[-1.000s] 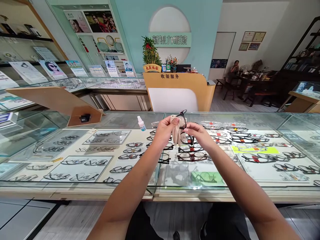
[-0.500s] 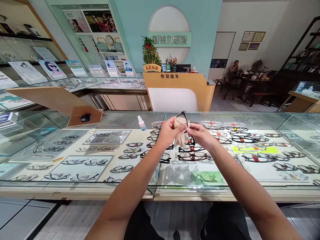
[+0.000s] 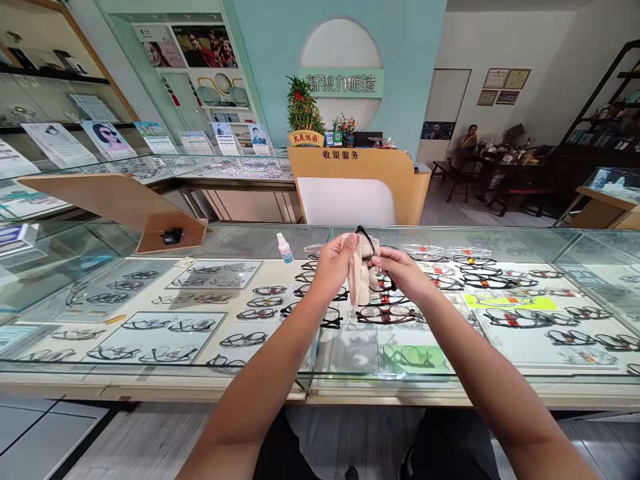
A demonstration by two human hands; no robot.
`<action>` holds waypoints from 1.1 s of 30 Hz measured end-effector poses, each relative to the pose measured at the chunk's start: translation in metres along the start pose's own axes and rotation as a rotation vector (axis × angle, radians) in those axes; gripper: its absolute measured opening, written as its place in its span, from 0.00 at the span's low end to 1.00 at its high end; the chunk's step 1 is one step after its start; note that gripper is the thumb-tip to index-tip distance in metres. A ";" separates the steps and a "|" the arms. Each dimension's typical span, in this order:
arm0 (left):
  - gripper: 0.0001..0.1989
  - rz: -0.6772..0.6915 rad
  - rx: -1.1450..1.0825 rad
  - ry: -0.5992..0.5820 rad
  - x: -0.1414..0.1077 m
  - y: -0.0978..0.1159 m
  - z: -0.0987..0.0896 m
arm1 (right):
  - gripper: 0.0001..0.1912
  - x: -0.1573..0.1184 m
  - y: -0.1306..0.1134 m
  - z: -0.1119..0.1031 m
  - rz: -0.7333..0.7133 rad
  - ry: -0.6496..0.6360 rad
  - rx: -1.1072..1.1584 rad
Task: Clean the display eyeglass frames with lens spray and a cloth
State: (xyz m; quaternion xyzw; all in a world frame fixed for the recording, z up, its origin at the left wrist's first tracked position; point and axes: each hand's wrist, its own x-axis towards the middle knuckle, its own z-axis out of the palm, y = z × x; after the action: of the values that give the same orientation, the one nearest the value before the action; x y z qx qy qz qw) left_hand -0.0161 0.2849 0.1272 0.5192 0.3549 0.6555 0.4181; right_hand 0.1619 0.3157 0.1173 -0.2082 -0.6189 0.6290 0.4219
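Above the glass counter, my left hand (image 3: 336, 265) is closed on a beige cleaning cloth (image 3: 358, 277), which hangs down from the fingers. Part of the cloth lies against a lens of a pair of dark-framed eyeglasses (image 3: 367, 241). My right hand (image 3: 403, 270) pinches the eyeglasses by the frame, on the right side of the cloth. One part of the frame sticks up above the fingers; the rest is partly covered by cloth and hands. A small white spray bottle (image 3: 285, 249) with a blue label stands on the counter, left of my hands.
Inside the glass display counter (image 3: 320, 393) lie several rows of eyeglasses (image 3: 385, 313). A wooden-backed tilted mirror or stand (image 3: 115, 203) is at the left. Behind are a cashier desk (image 3: 360, 163) and, far right, a seated person (image 3: 469, 138) by a dark table.
My left hand has shifted its grip on the cloth, which now hangs longer and lower. The eyeglasses have turned slightly, and more of the lens shows against the cloth.
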 end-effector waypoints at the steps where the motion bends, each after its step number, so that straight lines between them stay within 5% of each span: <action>1: 0.28 -0.037 -0.038 -0.063 0.001 0.002 -0.002 | 0.16 0.000 -0.004 -0.003 0.005 0.006 -0.012; 5: 0.27 -0.091 -0.057 -0.202 0.000 0.007 -0.002 | 0.19 -0.002 -0.016 -0.009 0.042 0.031 -0.034; 17: 0.28 0.064 0.060 0.105 -0.008 -0.002 0.010 | 0.17 -0.005 -0.002 0.005 0.098 -0.122 0.027; 26: 0.26 -0.077 -0.076 -0.213 0.001 0.002 -0.005 | 0.18 -0.006 -0.020 -0.004 0.112 0.010 0.100; 33: 0.28 -0.032 0.021 -0.066 -0.006 0.008 0.007 | 0.22 -0.006 -0.014 0.009 0.153 -0.002 0.216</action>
State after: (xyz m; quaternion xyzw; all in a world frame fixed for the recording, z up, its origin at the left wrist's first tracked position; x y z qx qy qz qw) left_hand -0.0100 0.2759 0.1337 0.5390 0.3563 0.6275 0.4344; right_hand 0.1620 0.3034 0.1304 -0.2076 -0.5304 0.7226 0.3918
